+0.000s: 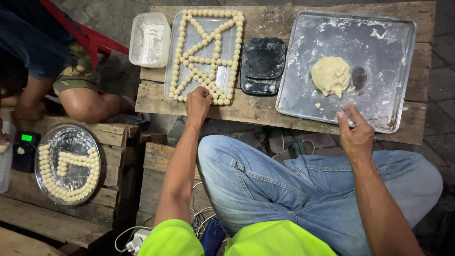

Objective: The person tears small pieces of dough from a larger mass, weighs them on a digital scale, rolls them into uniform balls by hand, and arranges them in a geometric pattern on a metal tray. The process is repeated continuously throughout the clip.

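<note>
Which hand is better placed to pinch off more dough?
Right, probably. The right hand rests on the floured tray's near rim, close to the dough lump; the left hand is at the ball tray.

There were two rectangular trays (204, 57) (346, 71), one round tray (68, 163), two scales (263, 66) (24, 150), one dough lump (331, 76) and one plastic tub (150, 39).

Hands (198, 102) at dough-ball tray (173, 57)
</note>
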